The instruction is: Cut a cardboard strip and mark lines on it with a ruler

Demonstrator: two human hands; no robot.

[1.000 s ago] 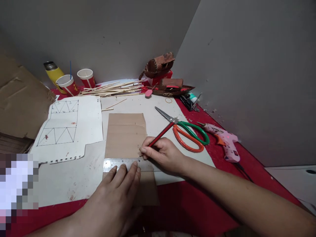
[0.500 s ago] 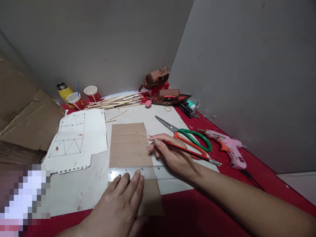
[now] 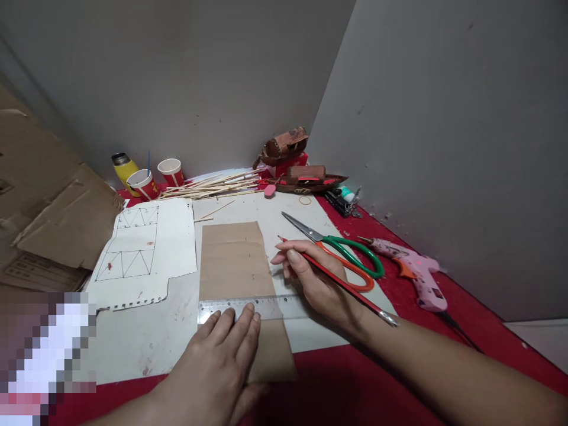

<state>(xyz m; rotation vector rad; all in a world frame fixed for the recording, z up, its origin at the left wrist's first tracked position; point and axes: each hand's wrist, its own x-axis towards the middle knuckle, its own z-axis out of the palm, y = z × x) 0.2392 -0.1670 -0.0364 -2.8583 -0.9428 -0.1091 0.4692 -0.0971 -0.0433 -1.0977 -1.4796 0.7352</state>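
My left hand (image 3: 224, 352) lies flat with its fingers stretched over a clear ruler (image 3: 266, 307), pressing it onto a piece of brown cardboard (image 3: 231, 260). The ruler runs across the cardboard, which bears a few small pencil marks near its right side. Between the fingers of my right hand (image 3: 313, 278) is a red pencil (image 3: 344, 285). Its tip points up and left, just off the cardboard's right edge. Beyond this hand lie scissors (image 3: 328, 239) with one green and one orange handle.
At the left, a sheet (image 3: 175, 242) carries line drawings near a cardboard box (image 3: 57, 225). Wooden sticks (image 3: 222, 184), paper cups (image 3: 171, 171), a yellow bottle (image 3: 124, 171) and model boats (image 3: 306, 180) stand along the back. A pink glue gun (image 3: 419, 272) lies right.
My right hand has shifted slightly right, and the pencil has tilted, its back end lower and its tip higher. My left hand stays on the ruler. The view has moved a little.
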